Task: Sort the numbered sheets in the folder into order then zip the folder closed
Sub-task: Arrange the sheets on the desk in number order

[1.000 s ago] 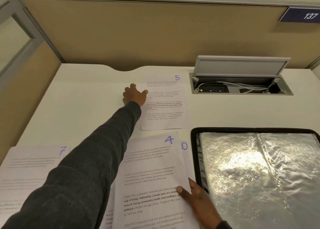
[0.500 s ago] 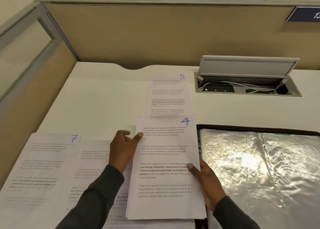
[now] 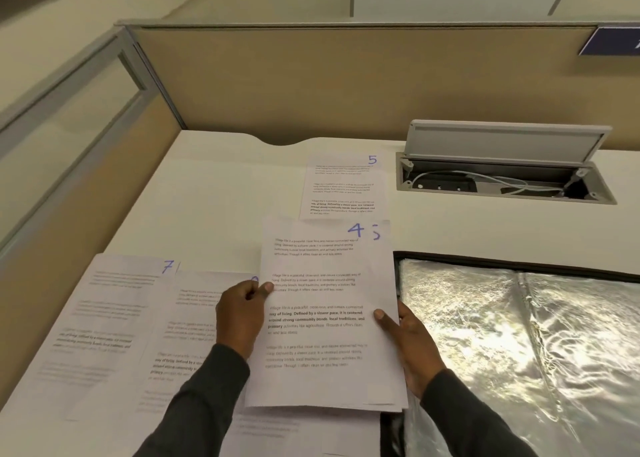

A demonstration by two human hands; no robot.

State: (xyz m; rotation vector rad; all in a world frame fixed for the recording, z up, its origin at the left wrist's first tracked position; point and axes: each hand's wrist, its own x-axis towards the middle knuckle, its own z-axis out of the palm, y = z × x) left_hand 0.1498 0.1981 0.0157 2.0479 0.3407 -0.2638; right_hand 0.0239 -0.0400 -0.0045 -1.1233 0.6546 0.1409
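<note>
Left grip (image 3: 239, 314), a bare hand, pinches the left edge of a thin stack of sheets (image 3: 325, 380), thumb (image 3: 265, 287) on top and the other fingers curled at the edge. Right grip (image 3: 408, 345) holds the stack's right edge, thumb (image 3: 382, 318) pressed on the top page, fingers hidden underneath. Both grips are closed on paper, and both arms wear dark sleeves (image 3: 194, 404).

Top page is sheet 4 (image 3: 322, 266), printed text facing up, blue handwritten number in its top right corner. A second sheet (image 3: 379, 233) sticks out just behind that corner; its numeral is half covered and unreadable. Cannot tell if the stack is lifted or resting on the bench (image 3: 225, 197).

Sheet 5 (image 3: 343, 186) lies flat farther back, its near end covered by the stack. Sheet 7 (image 3: 104, 318) lies at the left, with another sheet (image 3: 187, 318) overlapping its right side; that one's number is hidden by the left grip. More paper (image 3: 277, 429) shows under the stack's near edge.

Folder (image 3: 502, 266) lies open just right of the stack, black rim, shiny crinkled plastic pocket (image 3: 519, 335) inside; the stack's lower right corner overlaps its left rim.

Farther back on the right, a cable box (image 3: 401, 179) is sunk in the bench, lid (image 3: 502, 141) raised, white cable (image 3: 502, 181) inside. Tan partition (image 3: 346, 82) behind it, blue sign (image 3: 613, 41) at the top right.
</note>
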